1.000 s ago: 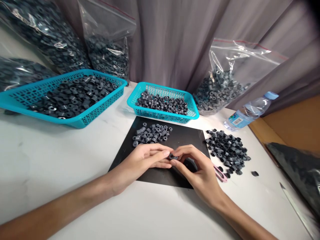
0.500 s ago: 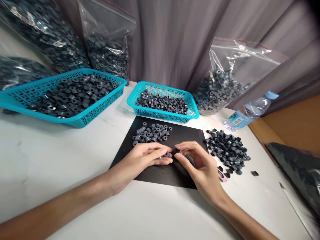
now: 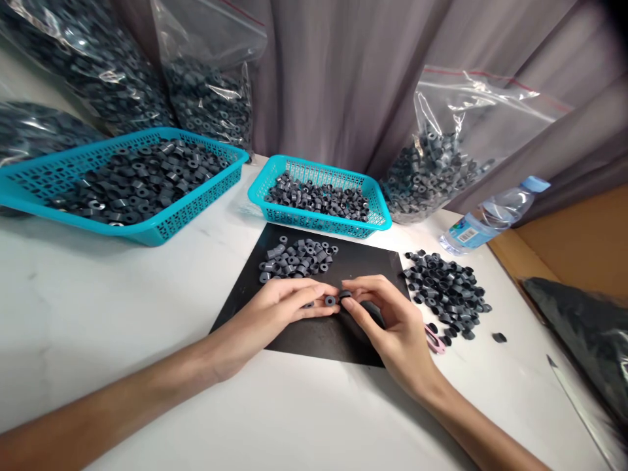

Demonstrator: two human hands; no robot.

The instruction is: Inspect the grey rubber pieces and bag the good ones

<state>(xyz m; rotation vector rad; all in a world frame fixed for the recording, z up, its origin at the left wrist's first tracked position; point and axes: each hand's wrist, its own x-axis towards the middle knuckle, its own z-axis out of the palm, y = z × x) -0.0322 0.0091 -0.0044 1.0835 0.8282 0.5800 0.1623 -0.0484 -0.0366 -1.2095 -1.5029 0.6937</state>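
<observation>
Over the black mat, my left hand is curled around small grey ring-shaped pieces; one grey ring with a centre hole shows at its fingertips. My right hand pinches a dark round cap-like piece between thumb and index finger, close to the left fingertips. Whether the two pieces touch, I cannot tell. Just beyond my left hand lies a pile of grey rings on the mat. To the right of my right hand is a heap of dark hollow caps on the white table.
Two blue baskets of grey pieces, a large one and a smaller one, stand behind. Clear bags of pieces line the back, one at right beside a water bottle. A pink-handled tool lies right of my hand.
My right fingers have turned the dark cap and brought it slightly nearer the left hand. The ring at my left fingertips now shows more fully.
</observation>
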